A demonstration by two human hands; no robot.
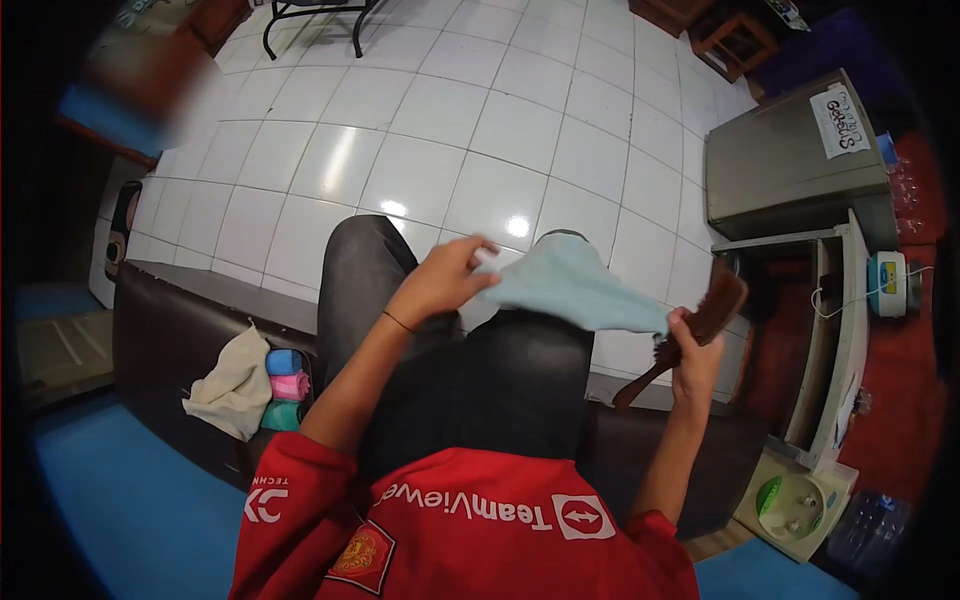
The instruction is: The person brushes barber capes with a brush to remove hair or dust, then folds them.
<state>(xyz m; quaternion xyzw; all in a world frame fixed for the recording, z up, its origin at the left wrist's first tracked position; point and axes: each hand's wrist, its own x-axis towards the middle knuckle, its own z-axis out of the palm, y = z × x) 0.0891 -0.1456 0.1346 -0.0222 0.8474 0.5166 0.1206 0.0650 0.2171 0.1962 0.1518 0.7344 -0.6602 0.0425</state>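
Note:
A light blue cloth (570,280) is stretched between my two hands above my knees. At its left end, my left hand (445,278) has its fingers closed on the cloth's edge; the fingertips are slightly blurred. My right hand (697,360) grips a brown brush (722,305) with a long handle that points down to the left. The cloth's right corner is pinched under the same hand's thumb, against the brush. Part of the brush's middle is hidden behind the fingers.
On the dark sofa (170,350) to my left lie a beige cloth (235,385) and rolled blue, pink and green cloths (290,387). To the right stand a grey cabinet (790,165), an open shelf unit (830,330) and a cream appliance (795,500). White floor tiles (430,90) stretch ahead.

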